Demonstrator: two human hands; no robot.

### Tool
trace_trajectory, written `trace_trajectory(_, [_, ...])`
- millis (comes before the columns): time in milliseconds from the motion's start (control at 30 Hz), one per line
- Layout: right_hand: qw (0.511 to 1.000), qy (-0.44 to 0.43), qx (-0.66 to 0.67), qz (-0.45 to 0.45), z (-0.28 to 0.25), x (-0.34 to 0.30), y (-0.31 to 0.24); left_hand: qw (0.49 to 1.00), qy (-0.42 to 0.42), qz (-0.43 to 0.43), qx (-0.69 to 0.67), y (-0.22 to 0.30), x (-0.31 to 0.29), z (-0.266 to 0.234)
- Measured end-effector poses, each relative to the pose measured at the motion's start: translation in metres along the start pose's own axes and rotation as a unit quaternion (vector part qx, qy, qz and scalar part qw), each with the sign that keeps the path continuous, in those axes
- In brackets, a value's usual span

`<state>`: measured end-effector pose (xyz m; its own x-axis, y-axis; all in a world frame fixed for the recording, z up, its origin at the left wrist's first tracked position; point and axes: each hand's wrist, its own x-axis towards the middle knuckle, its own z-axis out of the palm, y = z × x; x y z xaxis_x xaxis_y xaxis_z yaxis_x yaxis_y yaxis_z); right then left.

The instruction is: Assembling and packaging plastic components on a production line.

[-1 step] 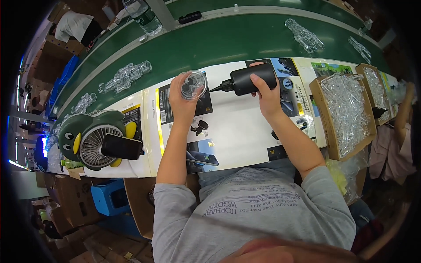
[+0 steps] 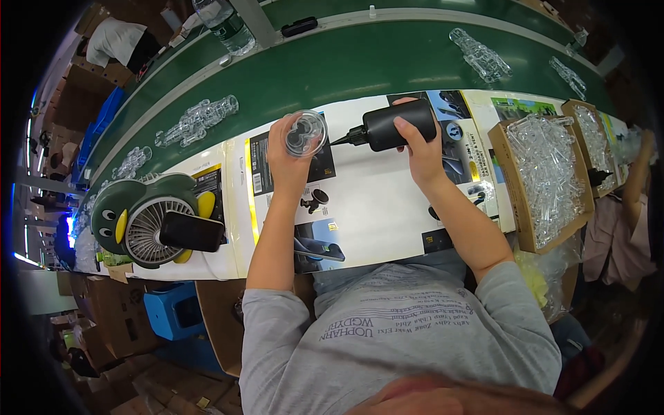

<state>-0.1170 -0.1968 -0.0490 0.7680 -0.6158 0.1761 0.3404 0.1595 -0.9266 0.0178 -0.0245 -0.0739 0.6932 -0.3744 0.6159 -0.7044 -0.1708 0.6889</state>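
Observation:
My left hand [image 2: 287, 149] is closed around a clear plastic round part [image 2: 306, 134], its circular end facing up. In my right hand [image 2: 417, 149] lies a black squeeze bottle [image 2: 398, 126], tipped on its side. Its thin pointed nozzle [image 2: 344, 139] aims left and ends just short of the clear part, with a small gap between. Both hands are above a worktop covered with printed cardboard sheets [image 2: 373, 207]. I cannot see whether anything leaves the nozzle.
At right stands a cardboard box [image 2: 529, 238] full of clear plastic pieces. A green penguin-shaped fan [image 2: 149, 221] with a black phone [image 2: 191, 232] sits at left. Clear assemblies [image 2: 200, 120] lie on the green belt [image 2: 360, 59], near a water bottle [image 2: 226, 28]. Another person's arm [image 2: 636, 173] shows far right.

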Motion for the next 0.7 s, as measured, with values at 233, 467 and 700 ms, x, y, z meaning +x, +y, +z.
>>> trace_trajectory(233, [1.0, -0.001, -0.007, -0.003, -0.0042, 0.0014, 0.0048, 1.0, -0.009, 0.005, 0.003, 0.0036, -0.0009, 0.0019])
trace_trajectory(467, [1.0, -0.001, -0.009, -0.001, -0.0025, 0.0002, 0.0046, 1.0, -0.01, 0.006, 0.007, 0.0062, -0.0017, 0.0023])
trace_trajectory(700, [1.0, 0.002, -0.014, -0.003, -0.0011, 0.0001, 0.0029, 1.0, -0.007, 0.009, 0.016, 0.005, -0.0019, 0.0023])
